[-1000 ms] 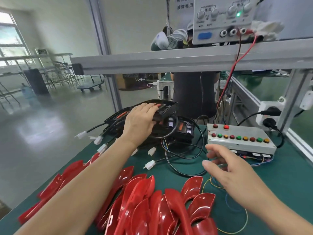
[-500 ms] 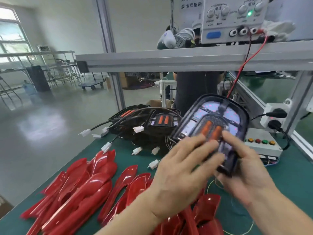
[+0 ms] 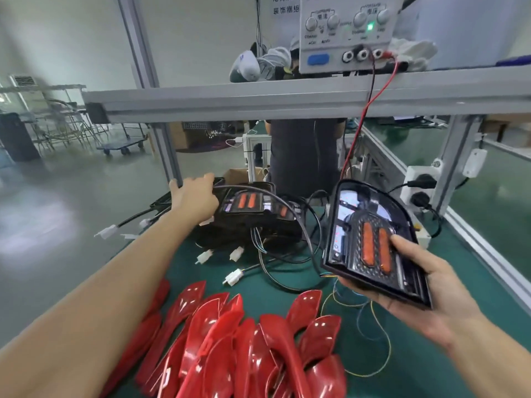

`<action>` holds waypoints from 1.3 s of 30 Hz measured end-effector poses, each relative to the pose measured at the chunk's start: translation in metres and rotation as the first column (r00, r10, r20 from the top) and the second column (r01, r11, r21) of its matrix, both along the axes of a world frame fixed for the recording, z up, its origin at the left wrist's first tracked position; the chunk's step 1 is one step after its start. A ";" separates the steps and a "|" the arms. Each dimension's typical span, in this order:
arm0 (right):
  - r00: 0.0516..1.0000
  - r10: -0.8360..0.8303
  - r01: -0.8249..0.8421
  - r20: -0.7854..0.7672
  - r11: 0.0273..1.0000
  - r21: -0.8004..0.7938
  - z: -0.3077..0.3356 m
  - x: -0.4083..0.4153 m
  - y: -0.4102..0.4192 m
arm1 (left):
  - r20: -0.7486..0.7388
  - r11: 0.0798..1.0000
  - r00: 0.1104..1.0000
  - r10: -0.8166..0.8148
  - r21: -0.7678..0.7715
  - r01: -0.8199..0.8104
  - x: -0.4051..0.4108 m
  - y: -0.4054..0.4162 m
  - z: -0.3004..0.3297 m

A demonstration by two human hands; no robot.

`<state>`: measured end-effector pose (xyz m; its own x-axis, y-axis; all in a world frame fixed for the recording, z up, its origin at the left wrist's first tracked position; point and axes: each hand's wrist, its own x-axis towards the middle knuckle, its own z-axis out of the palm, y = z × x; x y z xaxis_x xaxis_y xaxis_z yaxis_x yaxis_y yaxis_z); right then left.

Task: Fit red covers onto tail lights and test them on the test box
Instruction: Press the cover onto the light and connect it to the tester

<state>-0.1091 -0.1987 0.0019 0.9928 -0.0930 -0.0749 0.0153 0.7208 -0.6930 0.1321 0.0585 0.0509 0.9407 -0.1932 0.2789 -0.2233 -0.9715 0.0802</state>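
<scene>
Glossy black tail light (image 3: 370,239) sits gripped in your right hand (image 3: 425,294); your left hand (image 3: 195,196), fingers loosely spread, rests on the piled tail lights (image 3: 253,211).

Readable writing is scarce. A white sign (image 3: 286,5) at the top edge, behind the shelf frame, carries dark Chinese characters in two lines; the upper line is cut by the frame edge, and the lower line reads roughly 装饰框组, its end hidden by the power supply (image 3: 346,33). On the power supply's front panel, small Chinese labels stand above each pair of knobs, and tiny grey words sit below the knobs; the one under the leftmost knob seems to read "COARSE", the others are too blurred to make out. No numbers or brand names can be read anywhere else.
</scene>
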 end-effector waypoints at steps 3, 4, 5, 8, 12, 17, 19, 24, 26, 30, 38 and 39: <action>1.000 0.001 -0.001 -0.008 1.000 -0.022 -0.001 -0.005 -0.012 | 0.077 0.998 0.997 -0.010 -0.057 0.014 0.011 -0.003 -0.004; 1.000 0.002 -0.003 -0.019 0.999 -0.037 -0.001 -0.007 -0.017 | 0.090 0.998 0.996 -0.021 -0.065 0.027 0.014 -0.004 -0.004; 1.000 0.003 -0.005 -0.028 0.999 -0.048 -0.001 -0.009 -0.022 | 0.071 0.997 0.997 -0.034 -0.063 0.039 0.016 -0.007 -0.005; 0.999 0.010 -0.012 -0.041 0.998 -0.056 -0.005 -0.014 -0.033 | 0.015 0.995 0.997 -0.079 -0.067 0.080 0.017 -0.013 -0.005; 0.996 0.002 -0.009 -0.094 0.997 -0.081 -0.019 -0.025 -0.049 | 0.330 0.941 0.924 -0.190 -0.205 0.267 0.004 -0.019 -0.001; 0.951 -0.066 0.019 -0.302 0.988 -0.156 -0.043 -0.046 -0.073 | 0.598 0.755 0.703 -0.386 -0.233 0.613 -0.046 -0.025 -0.018; 0.918 -0.097 0.035 -0.384 0.986 -0.165 -0.051 -0.054 -0.080 | 0.606 0.737 0.663 -0.439 -0.178 0.651 -0.057 -0.026 -0.034; 0.846 -0.170 -0.014 -0.504 0.940 -0.341 -0.060 -0.060 -0.082 | 0.513 0.775 0.659 -0.551 0.021 0.632 -0.060 -0.024 -0.057; 0.840 -0.213 -0.039 -0.499 0.893 -0.448 -0.057 -0.060 -0.080 | 0.412 0.795 0.686 -0.600 0.206 0.571 -0.060 -0.021 -0.062; 0.823 -0.425 -0.074 -0.377 0.577 -0.813 -0.053 -0.056 -0.077 | 0.280 0.759 0.719 -0.636 0.391 0.520 -0.076 -0.021 -0.055; 0.795 -0.562 -0.232 -0.229 0.067 -0.970 -0.050 -0.044 -0.076 | -0.326 0.444 0.461 -0.825 0.129 0.887 -0.131 -0.034 -0.045; 0.794 -0.563 -0.245 -0.228 0.047 -0.968 -0.049 -0.045 -0.074 | -0.481 0.436 0.440 -0.758 0.127 0.891 -0.133 -0.037 -0.051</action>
<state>-0.1539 -0.2731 -0.0473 0.7695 -0.6255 -0.1291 -0.5501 -0.5464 -0.6316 -0.0011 0.0212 -0.0005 0.2736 -0.9326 -0.2354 -0.9544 -0.2936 0.0540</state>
